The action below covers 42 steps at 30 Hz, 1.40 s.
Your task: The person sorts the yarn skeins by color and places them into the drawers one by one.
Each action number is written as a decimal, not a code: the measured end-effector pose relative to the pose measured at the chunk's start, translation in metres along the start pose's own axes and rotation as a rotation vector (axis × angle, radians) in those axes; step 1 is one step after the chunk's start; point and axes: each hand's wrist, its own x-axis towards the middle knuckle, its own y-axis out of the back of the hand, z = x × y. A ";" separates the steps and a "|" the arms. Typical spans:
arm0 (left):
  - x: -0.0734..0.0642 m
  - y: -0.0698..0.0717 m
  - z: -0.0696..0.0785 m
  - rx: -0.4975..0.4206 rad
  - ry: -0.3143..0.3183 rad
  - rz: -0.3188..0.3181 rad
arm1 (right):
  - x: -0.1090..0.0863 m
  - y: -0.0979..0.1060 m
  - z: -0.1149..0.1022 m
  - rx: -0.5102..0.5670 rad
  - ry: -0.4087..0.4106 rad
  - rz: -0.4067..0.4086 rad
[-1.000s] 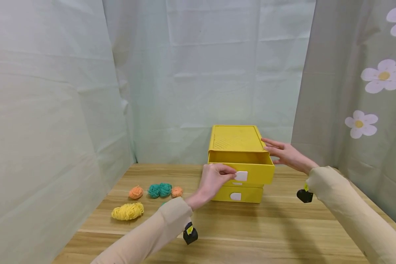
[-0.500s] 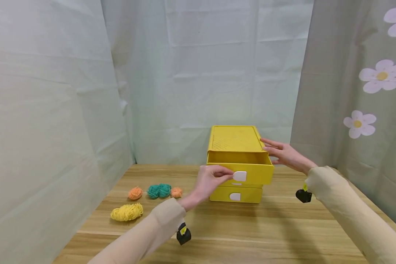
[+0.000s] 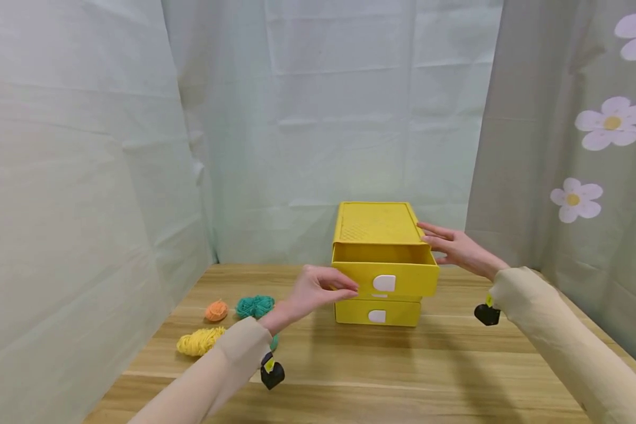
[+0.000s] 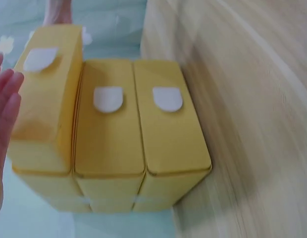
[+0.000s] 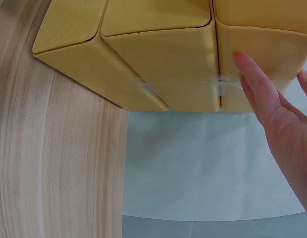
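Now that your left hand has let go of the white tab, the top drawer stands pulled out unaided, about as far as it was a moment ago. That hand has drawn off to the left and holds nothing: thumb and fingers lie close together in front of the drawer's left end, apart from the tab. Your right hand has stayed put, fingers spread, its fingertips against the right side of the yellow three-drawer cabinet. The middle drawer and bottom drawer are pushed in. To the cabinet's left on the wooden tabletop lie an orange yarn ball, teal yarn and a yellow yarn skein, the skein partly covered by your left sleeve. By the look of it, the pulling is done and your left hand is free, while the right only steadies the cabinet.
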 end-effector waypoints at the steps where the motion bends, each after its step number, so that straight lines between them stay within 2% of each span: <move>1: -0.002 0.004 -0.001 -0.018 -0.001 -0.003 | 0.000 0.000 0.000 0.001 -0.001 0.001; 8: -0.008 0.026 -0.004 -0.107 0.049 0.021 | 0.000 0.000 -0.001 0.014 0.001 0.001; 14: -0.012 0.037 -0.007 -0.177 0.112 0.035 | 0.000 -0.002 -0.001 0.018 0.007 -0.003; 18: -0.014 0.042 -0.008 -0.164 0.142 0.036 | 0.000 -0.002 0.000 0.026 0.003 -0.003; 21: -0.016 0.047 -0.009 -0.153 0.187 0.040 | 0.000 0.000 0.001 0.019 -0.002 0.005; 24: -0.020 0.054 -0.018 -0.152 0.228 0.039 | 0.000 0.000 0.001 0.010 -0.001 0.012; 31: -0.041 0.079 -0.048 -0.183 0.272 0.005 | -0.001 -0.002 -0.001 0.009 0.015 -0.003; 38: -0.064 0.102 -0.054 -0.140 0.349 0.006 | -0.002 -0.002 -0.002 0.009 0.016 -0.005; 42: -0.080 0.117 -0.056 -0.129 0.350 -0.011 | -0.003 -0.002 -0.002 0.009 0.011 0.001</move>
